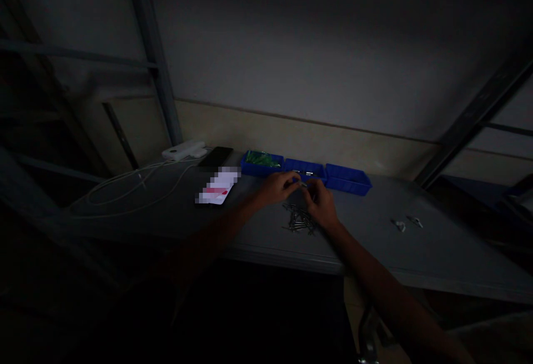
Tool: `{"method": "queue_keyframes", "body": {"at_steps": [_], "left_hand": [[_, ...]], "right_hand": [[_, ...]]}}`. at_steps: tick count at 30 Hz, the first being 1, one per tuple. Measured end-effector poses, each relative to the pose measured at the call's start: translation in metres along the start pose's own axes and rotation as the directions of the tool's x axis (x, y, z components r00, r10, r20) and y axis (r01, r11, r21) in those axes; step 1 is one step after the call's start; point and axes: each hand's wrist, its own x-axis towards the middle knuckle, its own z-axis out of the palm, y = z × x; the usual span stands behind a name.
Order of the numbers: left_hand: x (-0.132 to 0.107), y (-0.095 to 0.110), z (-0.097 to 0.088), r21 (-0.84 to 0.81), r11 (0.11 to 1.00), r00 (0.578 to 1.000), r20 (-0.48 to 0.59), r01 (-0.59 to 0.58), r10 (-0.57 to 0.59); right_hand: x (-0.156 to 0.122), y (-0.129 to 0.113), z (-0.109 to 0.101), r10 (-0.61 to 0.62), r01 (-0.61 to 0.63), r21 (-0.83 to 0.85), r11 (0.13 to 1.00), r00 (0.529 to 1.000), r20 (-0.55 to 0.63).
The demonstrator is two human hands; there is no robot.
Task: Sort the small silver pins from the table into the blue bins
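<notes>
Small metallic part held between two hands

A blue bin with green pieces stands behind the left hand, whose thumb and fingers pinch the part's left end. Loose metal pins lie nearer the body, probably for easy reach. The part sits right at the fingertips; the right hand clasps its other end, apparently steadying it.

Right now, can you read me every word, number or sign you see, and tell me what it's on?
None that I can read.
Lit phone: screen blurred into squares, unreadable.
White corded block: too small and dim to read.
Blue bins: no readable label.
Small metal part at the fingertips: too small to tell.
</notes>
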Motion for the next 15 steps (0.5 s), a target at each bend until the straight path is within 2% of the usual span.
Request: {"method": "queue_keyframes", "body": {"at_steps": [15], "left_hand": [[-0.0005,-0.0019,0.0013,-0.043,0.999,0.999,0.04,-0.032,0.033]], "right_hand": [[0.0013,0.0022,0.0012,-0.032,0.033,-0.056,0.998,0.999,0.01]]}}
